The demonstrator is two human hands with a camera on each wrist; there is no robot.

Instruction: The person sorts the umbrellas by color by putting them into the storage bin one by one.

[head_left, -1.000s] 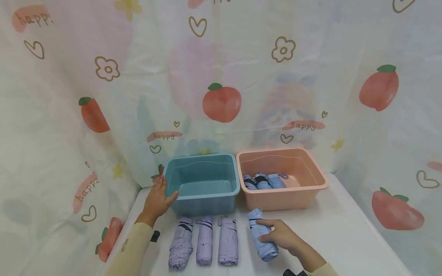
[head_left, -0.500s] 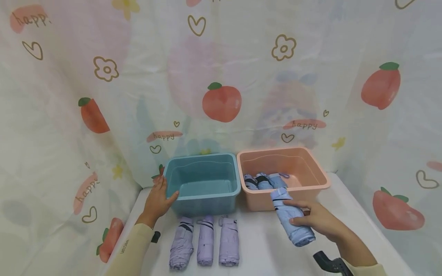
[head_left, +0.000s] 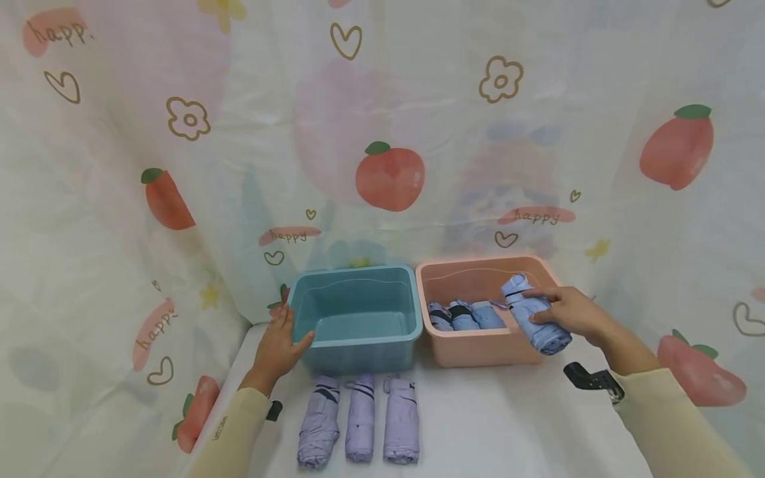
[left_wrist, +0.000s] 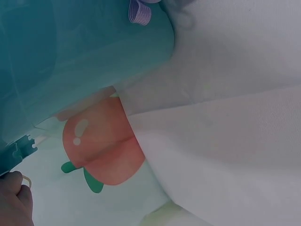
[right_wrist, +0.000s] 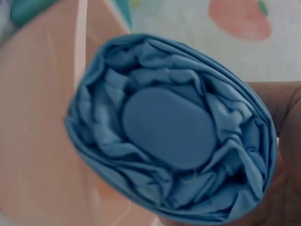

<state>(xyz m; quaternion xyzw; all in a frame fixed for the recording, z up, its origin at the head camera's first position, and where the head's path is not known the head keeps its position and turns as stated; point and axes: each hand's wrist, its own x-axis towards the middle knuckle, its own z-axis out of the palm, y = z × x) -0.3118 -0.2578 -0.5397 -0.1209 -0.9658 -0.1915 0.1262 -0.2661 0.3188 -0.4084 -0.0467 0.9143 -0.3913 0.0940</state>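
Right hand [head_left: 570, 313] grips a folded light-blue umbrella [head_left: 534, 314], fingers curled round its middle. The umbrella is held tilted over the right end of the pink bin [head_left: 540, 272], its upper end above the bin's inside and its lower end out past the front rim. The right wrist view shows its end face [right_wrist: 170, 128]: an oval blue cap set in tightly gathered folds of blue cloth, the hand's skin touching it at the right and lower edges.

Contents of the pink bin: three folded blue umbrellas [head_left: 466, 316] lie side by side on the floor of the bin, just left of the held one, dark straps round two of them. They fill the left half; the floor under the right hand is bare pink.

The teal bin [head_left: 355, 317] stands touching the pink bin on its left side. Nothing shows in it.

Left hand [head_left: 277, 346] rests against the left wall of the teal bin, thumb hooked over the front corner of the rim and fingers flat on the outer wall. The left wrist view shows the teal wall [left_wrist: 70, 56] close beside the fruit-print cloth.

On the desk [head_left: 508, 425], in front of the teal bin and right of the left hand, three folded lilac umbrellas [head_left: 359, 426] lie in a row, close together, lengthwise toward the person. A fruit-print curtain [head_left: 388, 133] hangs behind both bins.
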